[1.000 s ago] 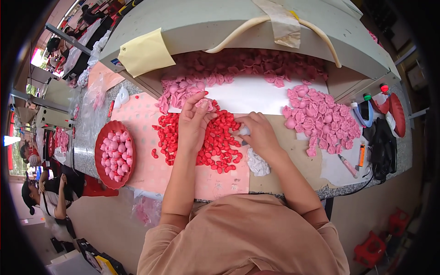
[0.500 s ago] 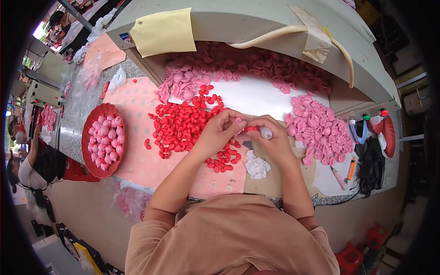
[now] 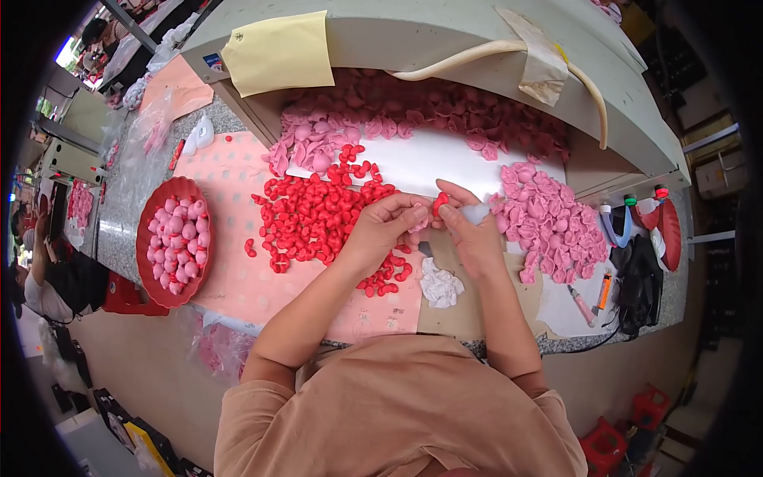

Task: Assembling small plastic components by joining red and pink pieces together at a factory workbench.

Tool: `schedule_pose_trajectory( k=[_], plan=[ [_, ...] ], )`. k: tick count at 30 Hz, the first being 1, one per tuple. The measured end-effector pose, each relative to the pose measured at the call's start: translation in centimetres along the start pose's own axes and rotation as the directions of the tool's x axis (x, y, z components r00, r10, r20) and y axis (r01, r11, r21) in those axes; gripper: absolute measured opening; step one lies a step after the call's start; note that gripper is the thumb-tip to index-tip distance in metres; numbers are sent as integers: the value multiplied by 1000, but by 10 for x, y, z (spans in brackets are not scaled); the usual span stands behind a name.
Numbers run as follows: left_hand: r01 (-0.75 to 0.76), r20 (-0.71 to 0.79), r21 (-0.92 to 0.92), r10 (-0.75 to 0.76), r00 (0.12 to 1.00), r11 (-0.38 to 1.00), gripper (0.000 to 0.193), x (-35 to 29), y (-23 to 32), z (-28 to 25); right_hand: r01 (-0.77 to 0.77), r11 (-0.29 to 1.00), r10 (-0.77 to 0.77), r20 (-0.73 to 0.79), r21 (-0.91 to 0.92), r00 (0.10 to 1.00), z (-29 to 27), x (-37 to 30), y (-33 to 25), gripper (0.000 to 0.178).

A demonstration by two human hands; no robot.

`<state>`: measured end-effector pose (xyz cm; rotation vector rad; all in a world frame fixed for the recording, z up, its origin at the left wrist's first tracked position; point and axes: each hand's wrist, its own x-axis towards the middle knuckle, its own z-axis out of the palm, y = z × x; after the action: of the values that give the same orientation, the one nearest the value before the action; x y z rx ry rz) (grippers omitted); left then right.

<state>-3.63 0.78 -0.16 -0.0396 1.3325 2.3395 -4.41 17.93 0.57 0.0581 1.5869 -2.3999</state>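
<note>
Red piece (image 3: 441, 203) and white bottle (image 3: 477, 213) in right hand (image 3: 480, 245), pink piece (image 3: 418, 216) in left hand (image 3: 373, 234), both hands in close pinches.

The middle of the view is lit brightly and rather evenly, and the strongest light is given back by the white sheet (image 3: 433, 170) below the grey housing (image 3: 381, 36). Under this housing, the rear pink pieces (image 3: 501, 115) are covered by soft shadow, so their shapes are hardly separated. Some pale glare is seen at the upper left. The hands (image 3: 377, 236) are shown quite clearly. The far right is dim. Straight edges are bent, and the corners are swallowed by black.
</note>
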Motion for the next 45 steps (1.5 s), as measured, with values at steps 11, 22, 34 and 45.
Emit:
schedule_pose_trajectory(
  k=[11, 22, 34, 45],
  plan=[
    [-235, -166, 324, 300, 939, 916, 21, -3, 0, 4, -37, 999, 37, -7, -14, 999, 9, -6, 7, 28],
    [-292, -129, 602, 451, 883, 743, 17, -7, 3, 11, 3, 998, -5, -36, -60, 999, 18, -7, 17, 28],
    [-292, 30, 825, 479, 877, 484, 23, -8, 13, 4, -87, 996, 88, 33, -25, 996, 7, -6, 19, 28],
    [-273, 16, 831, 470, 883, 485, 24, -8, 10, 6, -153, 957, 172, 59, -246, 983, 4, -6, 14, 32]
  ],
)
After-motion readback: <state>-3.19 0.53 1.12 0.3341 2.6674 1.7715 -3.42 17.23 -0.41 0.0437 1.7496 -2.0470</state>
